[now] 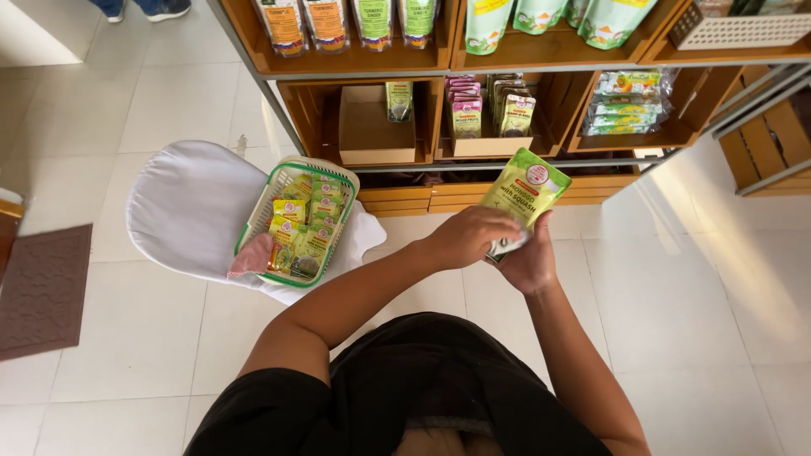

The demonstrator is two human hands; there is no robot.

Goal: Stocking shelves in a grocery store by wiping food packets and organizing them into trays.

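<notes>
Holding a light green pouch (pixel 525 190) out over the white tiled floor (pixel 701 287), the person grips it with both hands in front of the wooden shelf unit (pixel 439 63). The right hand (pixel 528 262) is clamped around the pouch's lower end from underneath, while the left hand (pixel 469 236) lies over the pouch's lower left side, fingers curled against its face, so both hands are closed on the same packet. The pouch tilts, its top corner pointing up toward the lower shelf. To the left, a green and white plastic basket (pixel 272 196) sits at the right edge of a white cushioned seat (pixel 182 207), which serves as the surface carrying it; the basket is filled with small yellow and green packets (pixel 306 221), and a pink one (pixel 252 255) lies at its near end. On the lower shelf stand an open cardboard box (pixel 372 135), a row of small purple and green packs (pixel 486 105), and a stack of clear-wrapped packs (pixel 627 105). Tall green pouches (pixel 541 17) line the shelf above. A dark red mat (pixel 42 287) lies at the floor's left edge.
</notes>
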